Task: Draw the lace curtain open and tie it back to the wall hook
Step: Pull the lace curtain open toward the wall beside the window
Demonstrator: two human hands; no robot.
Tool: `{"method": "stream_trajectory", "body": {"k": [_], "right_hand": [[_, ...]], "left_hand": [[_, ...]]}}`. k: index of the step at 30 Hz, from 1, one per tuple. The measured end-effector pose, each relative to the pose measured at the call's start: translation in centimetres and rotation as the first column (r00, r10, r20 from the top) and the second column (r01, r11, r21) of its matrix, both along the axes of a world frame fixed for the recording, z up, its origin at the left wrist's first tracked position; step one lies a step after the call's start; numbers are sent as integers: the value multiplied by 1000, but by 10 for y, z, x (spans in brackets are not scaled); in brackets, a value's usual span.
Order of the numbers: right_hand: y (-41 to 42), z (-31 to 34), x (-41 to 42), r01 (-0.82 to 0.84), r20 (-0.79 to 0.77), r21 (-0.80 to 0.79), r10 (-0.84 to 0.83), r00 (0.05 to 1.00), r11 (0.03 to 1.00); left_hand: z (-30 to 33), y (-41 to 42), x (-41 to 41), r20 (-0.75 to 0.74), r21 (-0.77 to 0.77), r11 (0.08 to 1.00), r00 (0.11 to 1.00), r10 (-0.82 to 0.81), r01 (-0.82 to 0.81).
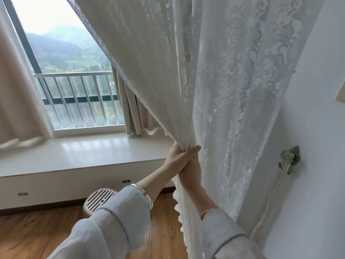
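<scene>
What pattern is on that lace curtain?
White lace curtain with a swirling floral design, seen best in the head view.

A wide window (61,58) fills the upper left, its dark frame (22,36) running down at a slant – beyond it a white railing (78,90) and hazy green hills (65,51) under a pale sky. Soft daylight falls on the glossy cream sill (84,152), a deep ledge with small round lights (22,194) in its front. Beige drapes (16,101) hang at both sides. The floor (28,232) is warm brown wood; the wall (321,128) on the right is plain white.
</scene>
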State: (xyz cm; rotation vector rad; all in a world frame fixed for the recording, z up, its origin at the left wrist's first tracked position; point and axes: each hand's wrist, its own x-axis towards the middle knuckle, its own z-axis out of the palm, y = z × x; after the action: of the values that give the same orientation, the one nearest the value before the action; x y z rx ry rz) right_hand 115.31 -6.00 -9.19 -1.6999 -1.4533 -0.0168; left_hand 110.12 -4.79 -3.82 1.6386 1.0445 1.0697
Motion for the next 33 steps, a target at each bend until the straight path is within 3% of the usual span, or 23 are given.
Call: {"method": "stream_trajectory", "body": {"k": [4,9,17,20,23,27,33], "right_hand": [[4,-1,0,-38,-91,106,48,995,994],[-6,1,6,-95,-33,199,103,994,975],[-14,19,46,299,-368,402,-147,918,865],[-15,26,69,371,-463,350,-186,867,860],[-18,26,83,373,-511,181,-237,826,910],[-16,16,93,273,-452,-50,-265,852,961],[-5,9,87,182,-385,67,-143,912,981]], "left_hand": [[-3,3,6,19,-12,995,995,101,-101],[-3,6,9,-11,-11,986,987,163,-163],[2,7,15,-107,30,957,951,289,-287],[6,3,20,-105,11,946,940,325,-325],[7,2,25,-96,3,930,926,365,-366],[5,2,28,-88,-22,917,914,396,-399],[4,5,29,-113,-34,913,909,401,-407]]}}
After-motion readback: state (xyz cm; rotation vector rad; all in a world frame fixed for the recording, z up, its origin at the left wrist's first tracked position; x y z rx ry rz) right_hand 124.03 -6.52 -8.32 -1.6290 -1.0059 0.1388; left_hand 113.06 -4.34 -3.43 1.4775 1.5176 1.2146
